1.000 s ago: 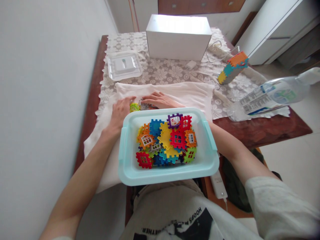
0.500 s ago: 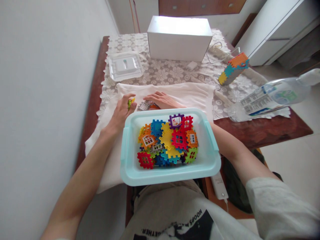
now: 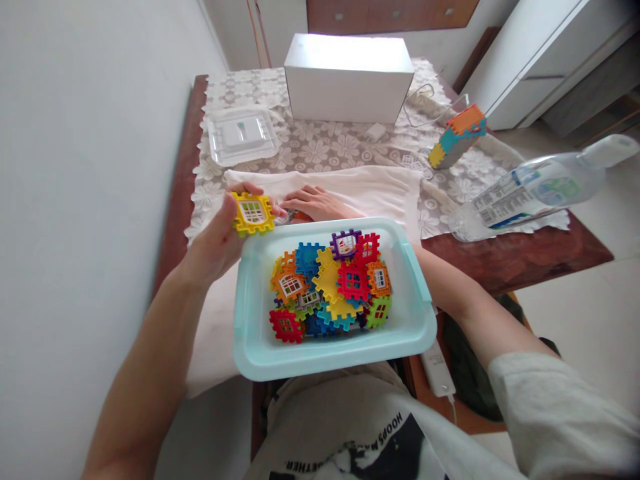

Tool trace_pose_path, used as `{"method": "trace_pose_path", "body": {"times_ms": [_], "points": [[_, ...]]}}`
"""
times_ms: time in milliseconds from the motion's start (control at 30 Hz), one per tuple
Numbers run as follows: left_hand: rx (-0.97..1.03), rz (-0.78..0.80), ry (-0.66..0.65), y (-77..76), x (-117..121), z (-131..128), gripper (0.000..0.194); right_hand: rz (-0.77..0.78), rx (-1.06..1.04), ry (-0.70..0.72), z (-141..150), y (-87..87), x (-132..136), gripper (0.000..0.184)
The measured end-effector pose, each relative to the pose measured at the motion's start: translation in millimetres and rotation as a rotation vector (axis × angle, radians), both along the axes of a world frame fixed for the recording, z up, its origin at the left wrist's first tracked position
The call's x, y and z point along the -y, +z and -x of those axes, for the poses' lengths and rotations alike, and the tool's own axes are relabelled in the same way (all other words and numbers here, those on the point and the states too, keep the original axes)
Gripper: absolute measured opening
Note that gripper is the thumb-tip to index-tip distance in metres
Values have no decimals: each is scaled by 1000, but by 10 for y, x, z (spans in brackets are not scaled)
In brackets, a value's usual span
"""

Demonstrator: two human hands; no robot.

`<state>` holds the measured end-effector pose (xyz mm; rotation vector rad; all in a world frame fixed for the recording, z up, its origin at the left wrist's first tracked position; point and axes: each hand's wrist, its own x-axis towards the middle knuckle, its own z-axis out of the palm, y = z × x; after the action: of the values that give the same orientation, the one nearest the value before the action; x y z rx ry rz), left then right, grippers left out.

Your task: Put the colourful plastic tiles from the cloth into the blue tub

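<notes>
My left hand (image 3: 219, 235) holds a yellow window tile (image 3: 253, 213) up above the far left corner of a light blue tub (image 3: 250, 347). The tub rests on my lap and holds several coloured interlocking tiles (image 3: 330, 283). Beyond the tub my right hand (image 3: 313, 202) lies fingers-flat on a white cloth (image 3: 380, 190), over some grey and orange pieces (image 3: 294, 216) that are partly hidden by it.
A white box (image 3: 347, 77) stands at the table's far end, a clear lid (image 3: 241, 135) to its left. A built block of tiles (image 3: 456, 137) sits at the right, a plastic bottle (image 3: 530, 190) lies near the right edge. A wall runs along the left.
My left hand has lifted the yellow tile off the cloth and turned it flat toward me, moving over the tub's corner. My right hand has stayed on the cloth.
</notes>
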<state>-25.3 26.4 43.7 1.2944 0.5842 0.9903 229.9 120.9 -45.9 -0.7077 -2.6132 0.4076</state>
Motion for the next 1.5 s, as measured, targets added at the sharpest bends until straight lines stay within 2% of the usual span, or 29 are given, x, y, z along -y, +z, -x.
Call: {"method": "trace_pose_path", "body": {"times_ms": [100, 200, 267, 333, 400, 467, 533, 600, 667, 733, 833, 967, 1133, 1300, 1500], "points": [[-172, -78, -131, 57, 37, 81, 30, 2, -4, -27, 10, -8, 0, 42], [-334, -238, -166, 95, 23, 149, 42, -9, -10, -13, 13, -17, -8, 37], [-359, -289, -180, 80, 7, 160, 48, -12, -19, -1, 11, -21, -12, 36], [-270, -264, -177, 11, -11, 136, 49, -2, -31, -4, 13, -20, -8, 36], [-117, -212, -113, -110, -41, 85, 48, 23, -52, -22, 17, -14, 9, 34], [-10, -200, 75, -266, -97, 31, 44, 51, -81, -57, 24, -6, 32, 31], [-70, -256, 339, -441, -189, 8, 35, 67, -104, -99, 31, 3, 55, 28], [-295, -388, 529, -626, -309, 35, 34, 70, -117, -124, 38, 11, 68, 24], [-568, -529, 567, -804, -435, 103, 52, 63, -117, -144, 46, 19, 70, 17], [-746, -559, 558, -953, -538, 180, 75, 53, -105, -162, 54, 24, 60, 14], [-879, -565, 456, -1078, -620, 239, 82, 43, -87, -184, 67, 23, 31, 19], [-1027, -570, 402, -1073, -669, 137, 80, 63, -96, -283, 94, -1, -9, 25], [-1002, -545, 427, -949, -720, -81, 61, 36, -98, -347, 128, -69, -40, 30], [-1099, -623, 331, -755, -581, -113, 47, 27, -152, -336, 125, -123, -55, 22], [-1088, -692, 143, -659, -535, -57, 54, 69, -319, -376, 119, -85, -41, 24]]}}
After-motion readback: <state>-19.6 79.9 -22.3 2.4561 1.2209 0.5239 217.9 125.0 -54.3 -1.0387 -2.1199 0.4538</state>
